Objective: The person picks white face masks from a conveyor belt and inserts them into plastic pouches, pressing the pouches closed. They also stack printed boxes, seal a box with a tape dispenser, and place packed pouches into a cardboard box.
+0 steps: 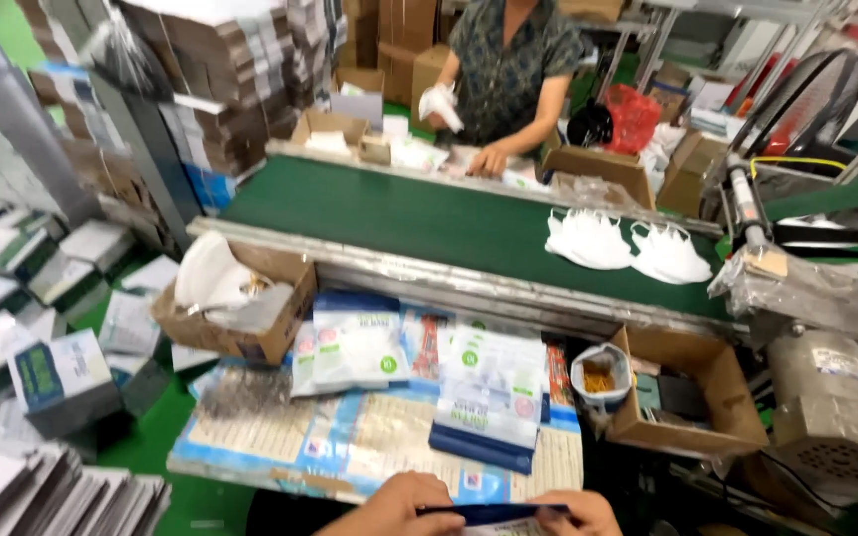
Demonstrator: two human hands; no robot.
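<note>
L hand (396,504): bottom edge of view, fingers curled, pinching left end of pouch.
R hand (570,512): same, closed on right end.
Pouch (494,515): dark blue, flat, glossy film; between both hands, long axis L–R; equally near each.
Pouch pile (494,392): just beyond hands, white/blue packs on table (250,437).
Belt (419,223): green, matte, farther out; white masks (628,240) at right.
Box (270,298): brown card, left.
Co-worker (508,69): across belt.

Glossy plastic pouches (494,392), matt green belt (429,218), rough cardboard box (275,318)
</note>
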